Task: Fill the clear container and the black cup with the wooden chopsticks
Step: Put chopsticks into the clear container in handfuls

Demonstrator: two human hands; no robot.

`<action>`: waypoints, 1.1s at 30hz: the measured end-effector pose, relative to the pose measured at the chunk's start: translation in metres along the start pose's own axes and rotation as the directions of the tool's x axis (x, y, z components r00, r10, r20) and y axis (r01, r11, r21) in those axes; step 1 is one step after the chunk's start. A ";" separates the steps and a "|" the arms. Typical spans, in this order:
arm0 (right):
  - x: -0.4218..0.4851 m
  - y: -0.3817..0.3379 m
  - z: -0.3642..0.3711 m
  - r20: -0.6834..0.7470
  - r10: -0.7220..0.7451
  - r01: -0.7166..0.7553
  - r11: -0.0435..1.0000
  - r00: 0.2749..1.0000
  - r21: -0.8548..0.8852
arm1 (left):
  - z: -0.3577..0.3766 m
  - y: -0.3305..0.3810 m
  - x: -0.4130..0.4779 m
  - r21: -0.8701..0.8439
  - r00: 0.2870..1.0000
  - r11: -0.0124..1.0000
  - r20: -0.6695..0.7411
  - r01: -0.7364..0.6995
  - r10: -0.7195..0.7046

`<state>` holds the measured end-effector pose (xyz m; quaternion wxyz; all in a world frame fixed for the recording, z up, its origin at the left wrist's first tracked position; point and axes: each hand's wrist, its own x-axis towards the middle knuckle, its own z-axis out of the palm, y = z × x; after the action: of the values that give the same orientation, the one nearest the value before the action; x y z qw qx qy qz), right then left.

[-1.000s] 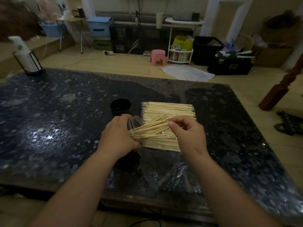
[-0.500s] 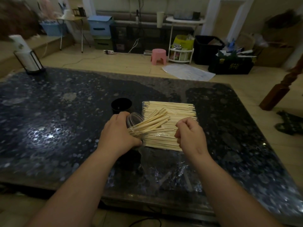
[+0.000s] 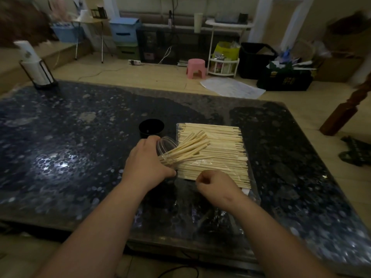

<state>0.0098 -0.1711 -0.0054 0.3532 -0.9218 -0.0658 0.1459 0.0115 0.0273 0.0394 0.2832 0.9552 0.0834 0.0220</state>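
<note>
My left hand grips the clear container, which is tilted toward the right with several wooden chopsticks sticking out of its mouth. A flat layer of loose chopsticks lies on clear plastic wrap just right of it. The black cup stands upright behind my left hand, with nothing visible inside. My right hand hovers at the near edge of the loose chopsticks, fingers curled, holding nothing that I can see.
All of this sits on a dark speckled table. A white tube in a black wire holder stands at the far left corner. Crumpled clear wrap lies near the front edge. Floor clutter lies beyond the table.
My right hand let go of the chopsticks in the container's mouth and drew back toward me to the pile's near edge. My left hand kept its hold on the container.
</note>
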 end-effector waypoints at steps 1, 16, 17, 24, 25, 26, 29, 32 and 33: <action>0.002 0.001 0.002 0.013 -0.004 0.004 1.000 1.000 -0.018 | 0.000 0.000 0.000 -0.001 1.000 1.000 0.002 -0.001 0.001; 0.014 0.018 0.030 -0.008 -0.191 0.147 0.780 0.982 -0.608 | 0.000 -0.002 0.002 -0.010 1.000 1.000 0.008 0.004 -0.004; 0.015 0.018 0.031 -0.027 -0.200 0.142 0.778 0.979 -0.612 | 0.000 -0.002 0.002 -0.009 1.000 1.000 0.010 0.005 -0.005; 0.020 0.019 0.035 -0.077 -0.241 0.148 0.786 0.968 -0.600 | 0.000 -0.002 0.001 -0.027 1.000 1.000 0.011 -0.005 0.005; 0.021 0.020 0.036 -0.083 -0.241 0.146 0.789 0.967 -0.596 | 0.000 -0.003 0.001 -0.031 1.000 0.999 0.011 -0.007 0.008; 0.022 0.020 0.037 -0.089 -0.240 0.143 0.795 0.967 -0.589 | 0.000 -0.003 0.001 -0.032 1.000 0.999 0.011 -0.008 0.009; 0.023 0.020 0.039 -0.088 -0.203 0.122 0.825 0.975 -0.552 | 0.000 -0.003 0.001 -0.024 1.000 1.000 0.015 -0.011 0.011; 0.022 0.020 0.038 -0.106 -0.183 0.099 0.839 0.977 -0.536 | -0.001 -0.002 0.001 -0.021 1.000 1.000 0.018 -0.008 0.008; 0.021 0.021 0.038 -0.111 -0.185 0.097 0.837 0.976 -0.539 | 0.000 -0.002 0.001 -0.019 1.000 1.000 0.018 -0.008 0.008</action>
<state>0.0180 -0.1573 -0.0512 0.0990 -0.9845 -0.1428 0.0218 0.0127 0.0292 0.0389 0.2928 0.9530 0.0769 0.0150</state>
